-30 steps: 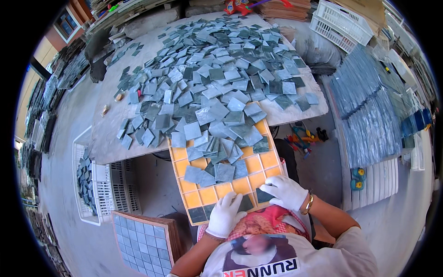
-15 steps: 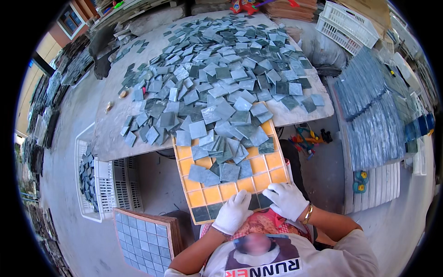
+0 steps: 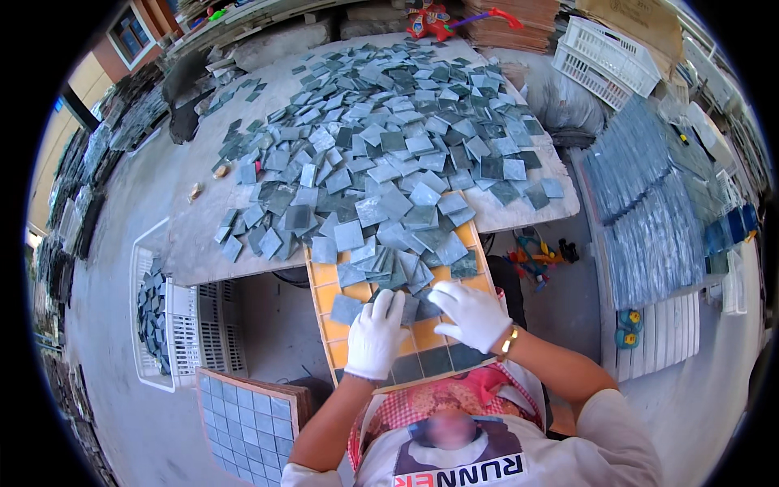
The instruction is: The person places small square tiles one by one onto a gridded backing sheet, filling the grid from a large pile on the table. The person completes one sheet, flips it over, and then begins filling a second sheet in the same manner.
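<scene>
My left hand (image 3: 376,334), in a white glove, reaches over a yellow gridded tray (image 3: 334,329). Its outstretched fingertips rest among loose grey-green stone tiles (image 3: 346,308). My right hand (image 3: 477,318), gloved too, is beside it, with thumb and fingers apart and fingertips at a dark tile (image 3: 427,306). Whether either hand grips a tile is partly hidden by the gloves. Dark tiles (image 3: 436,361) lie flat in the squares of the row nearest me. Overlapping tiles cover the tray's far part, where it meets the table.
A broad heap of square tiles (image 3: 389,142) covers much of the table (image 3: 199,195). White crates (image 3: 182,325) holding tiles stand at left, beside a stack of tiled panels (image 3: 247,422). Wrapped tile stacks (image 3: 653,231) are at right. Colourful toys (image 3: 540,253) lie on the floor.
Both hands have moved away from me, from the tray's near row up to the loose tiles at its middle. The dark tiles in the near row are now more exposed.
</scene>
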The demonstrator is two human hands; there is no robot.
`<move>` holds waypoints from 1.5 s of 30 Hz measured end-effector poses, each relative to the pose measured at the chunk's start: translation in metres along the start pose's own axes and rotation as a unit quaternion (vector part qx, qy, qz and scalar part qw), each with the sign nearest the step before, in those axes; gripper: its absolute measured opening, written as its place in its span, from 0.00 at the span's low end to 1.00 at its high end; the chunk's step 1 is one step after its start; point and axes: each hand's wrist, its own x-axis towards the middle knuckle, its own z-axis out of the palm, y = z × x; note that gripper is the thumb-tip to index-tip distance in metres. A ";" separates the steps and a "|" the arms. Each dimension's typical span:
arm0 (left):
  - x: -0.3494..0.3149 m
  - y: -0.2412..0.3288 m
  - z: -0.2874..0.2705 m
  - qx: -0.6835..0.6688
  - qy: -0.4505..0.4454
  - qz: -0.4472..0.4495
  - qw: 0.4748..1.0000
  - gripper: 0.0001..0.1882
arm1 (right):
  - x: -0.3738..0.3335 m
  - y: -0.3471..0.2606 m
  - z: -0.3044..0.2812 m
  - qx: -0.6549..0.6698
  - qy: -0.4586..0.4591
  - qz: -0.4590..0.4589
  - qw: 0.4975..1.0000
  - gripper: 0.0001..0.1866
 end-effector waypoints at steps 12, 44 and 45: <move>-0.012 -0.038 -0.016 -0.497 -0.054 -0.232 0.834 0.15 | 0.018 0.044 0.003 0.137 0.064 0.016 0.988 0.10; -0.080 -0.001 0.021 -0.755 -0.135 -0.351 0.538 0.23 | 0.005 0.024 -0.050 -0.008 -0.273 0.075 0.959 0.10; -0.075 0.000 0.022 -0.683 -0.145 -0.379 0.607 0.21 | 0.008 0.021 -0.052 -0.023 -0.304 0.084 0.949 0.11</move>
